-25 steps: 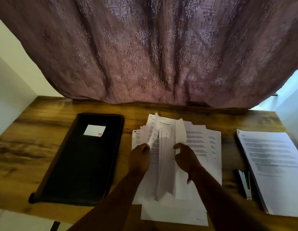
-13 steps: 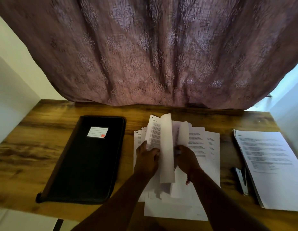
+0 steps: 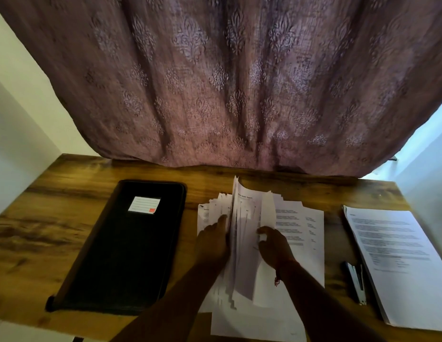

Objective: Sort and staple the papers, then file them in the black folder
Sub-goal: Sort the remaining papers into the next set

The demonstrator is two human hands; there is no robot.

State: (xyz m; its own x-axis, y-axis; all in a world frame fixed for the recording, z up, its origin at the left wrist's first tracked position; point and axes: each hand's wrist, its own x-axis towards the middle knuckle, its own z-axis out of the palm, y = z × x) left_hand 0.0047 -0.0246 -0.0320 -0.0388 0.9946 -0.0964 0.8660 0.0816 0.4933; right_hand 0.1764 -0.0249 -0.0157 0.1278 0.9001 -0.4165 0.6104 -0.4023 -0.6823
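Nothing fully legible. Folder [image 3: 121, 245] carries a white label [image 3: 144, 205] with ruled lines and a red corner patch; no writing readable on it. Lifted sheet [image 3: 247, 213] in the middle pile has a bold heading at top, too blurred to make out for sure. Flat sheets under it and the right stack [image 3: 397, 262] show printed paragraphs, all too small to read. Stapler [image 3: 355, 282]: no visible brand.
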